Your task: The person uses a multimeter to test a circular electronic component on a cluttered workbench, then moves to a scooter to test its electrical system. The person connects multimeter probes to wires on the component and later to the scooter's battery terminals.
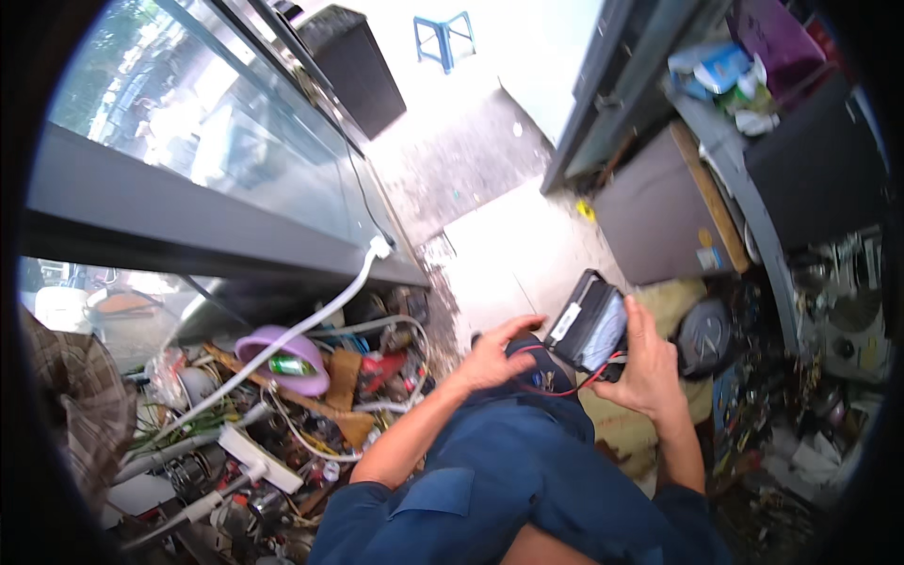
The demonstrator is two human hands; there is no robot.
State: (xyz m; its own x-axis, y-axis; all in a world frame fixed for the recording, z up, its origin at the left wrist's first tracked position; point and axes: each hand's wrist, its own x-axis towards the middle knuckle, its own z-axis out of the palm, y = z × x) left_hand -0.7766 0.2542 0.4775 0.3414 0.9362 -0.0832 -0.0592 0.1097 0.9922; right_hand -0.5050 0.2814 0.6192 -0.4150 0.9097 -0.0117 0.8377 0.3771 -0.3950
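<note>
My right hand point(653, 363) grips a black box-shaped device point(571, 318) with a pale, shiny face and a white label on its side. The thumb and fingers wrap its right edge and lower corner. Thin red and black wires point(586, 384) come out of that corner and loop leftward across my lap. To the left of the device, my left hand point(493, 359) is held with its fingers apart. The wire loop passes close to its fingertips; whether they touch it I cannot tell.
Left lies a heap of clutter with a lilac bowl point(299, 379), a green can point(287, 365) and a white pipe point(311, 325). A glass-panelled frame point(179, 202) stands beyond. Right are a grey cabinet point(659, 212), a round black object point(704, 337) and scattered parts. A blue stool point(445, 40) stands far ahead.
</note>
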